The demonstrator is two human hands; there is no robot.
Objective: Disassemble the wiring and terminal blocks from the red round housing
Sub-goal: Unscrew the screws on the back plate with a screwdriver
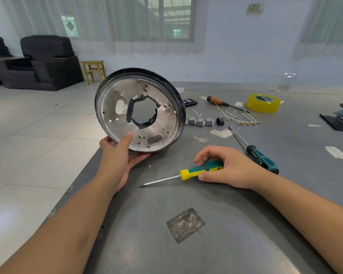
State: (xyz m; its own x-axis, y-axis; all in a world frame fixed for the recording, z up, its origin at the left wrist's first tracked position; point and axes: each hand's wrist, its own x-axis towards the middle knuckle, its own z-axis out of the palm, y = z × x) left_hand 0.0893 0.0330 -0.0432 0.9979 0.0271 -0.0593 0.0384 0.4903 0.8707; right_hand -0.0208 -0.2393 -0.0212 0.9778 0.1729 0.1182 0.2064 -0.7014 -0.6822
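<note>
My left hand (121, 153) grips the lower rim of the round housing (160, 107), thumb inside, holding it tilted up on edge over the table's left side. Its bare metal inside faces me, with a central hole ringed by black tape. My right hand (228, 169) lies over the green and yellow screwdriver (188, 173) on the table, fingers loosely curled around its handle. Three grey terminal blocks (200, 122) and a small black part (219, 121) sit behind the housing. Loose white wires (238, 116) with brass ends lie beside them.
A second green screwdriver (262, 158) lies right of my right hand. An orange-handled screwdriver (219, 101) and a yellow tape roll (263, 103) sit farther back. A loose screw (149, 167) lies near my left wrist. The table edge (83, 175) runs diagonally at left, floor beyond.
</note>
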